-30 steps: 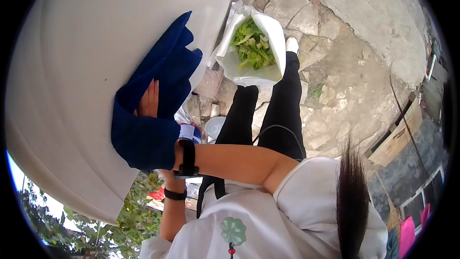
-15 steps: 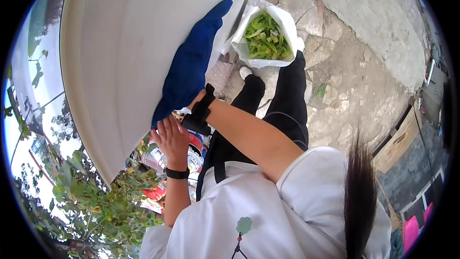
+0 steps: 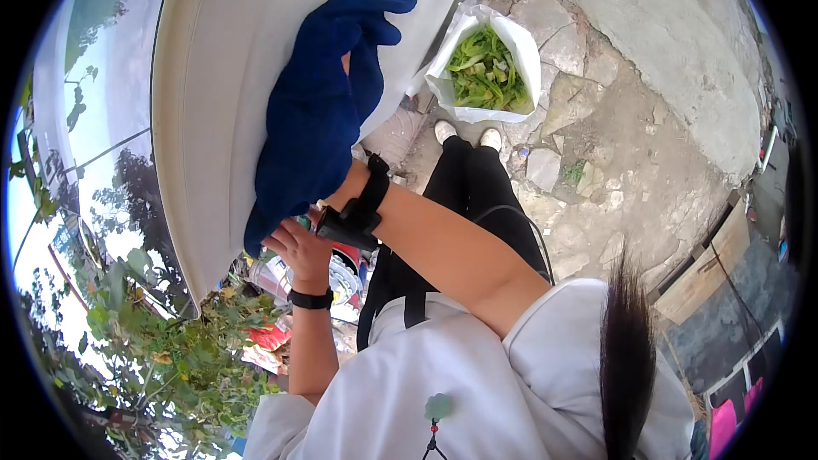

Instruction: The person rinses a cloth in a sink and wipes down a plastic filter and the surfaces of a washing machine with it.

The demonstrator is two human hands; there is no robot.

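Observation:
A blue cloth (image 3: 311,119) lies over a white curved panel (image 3: 213,85), with narrow finger-like ends at the top. Most of my right hand (image 3: 345,63) is under this cloth; a little skin shows through a gap, and its fingers are hidden. A black device is strapped to the right wrist. At the cloth's lower end, my left hand (image 3: 298,247) has its fingers bent and together against the fabric. Its wrist wears a black band. Something small and green (image 3: 304,221) shows beside the left fingers, too small to make out.
An open white bag (image 3: 526,55) of green leaves (image 3: 486,72) stands on broken stone paving (image 3: 545,170), beyond my feet. Leafy plants (image 3: 170,341) grow at the lower left, beside glass with reflections (image 3: 111,51). Red and white items lie below my left hand.
The blue cloth has spread wider, with more raised ends at its top and skin showing in a gap. My left fingers have bent at its lower end. My feet now stand together.

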